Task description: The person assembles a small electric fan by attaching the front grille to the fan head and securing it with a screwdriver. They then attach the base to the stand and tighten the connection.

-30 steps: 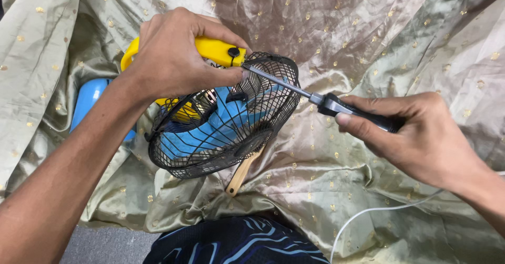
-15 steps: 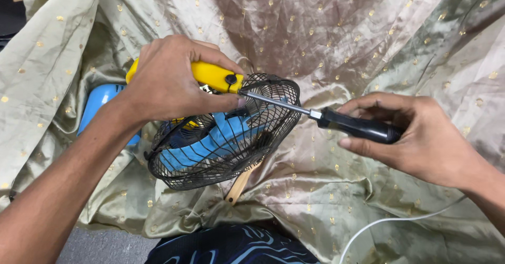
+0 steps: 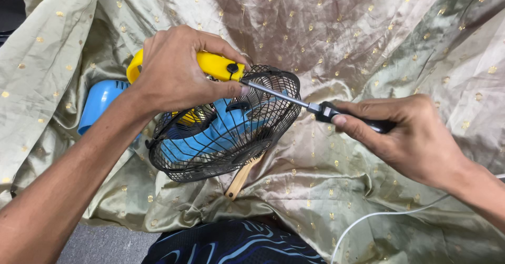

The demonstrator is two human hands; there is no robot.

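Leftmost, a blue rounded part (image 3: 97,103) lies half tucked into the folds of the olive satin cloth (image 3: 368,43) with gold dots that covers the whole work area. Just right of it, the left hand (image 3: 176,69) is wrapped tight around the yellow handle (image 3: 215,65) of a small fan (image 3: 221,127), thumb pressed near the black screw boss at the handle's end. Half a second ago this hand and the handle sat lower in view; now they have risen a little and the handle tilts slightly more. The fan's black wire cage (image 3: 263,117) rests on the cloth below the hand, blue blades showing through it, much as before. A wooden stick (image 3: 242,177) pokes out from under the cage, unmoved.

Next, the screwdriver (image 3: 294,100) runs from the handle's end across the cage rim down to the right, its tip meeting the yellow handle by the thumb. The right hand (image 3: 410,138) is now closed around the black grip, forefinger laid along it; in the earlier picture the fingers were looser and most of the grip was bare. At the bottom right a white cable (image 3: 379,214) curves over the cloth, and dark patterned fabric (image 3: 236,243) shows at the bottom edge.
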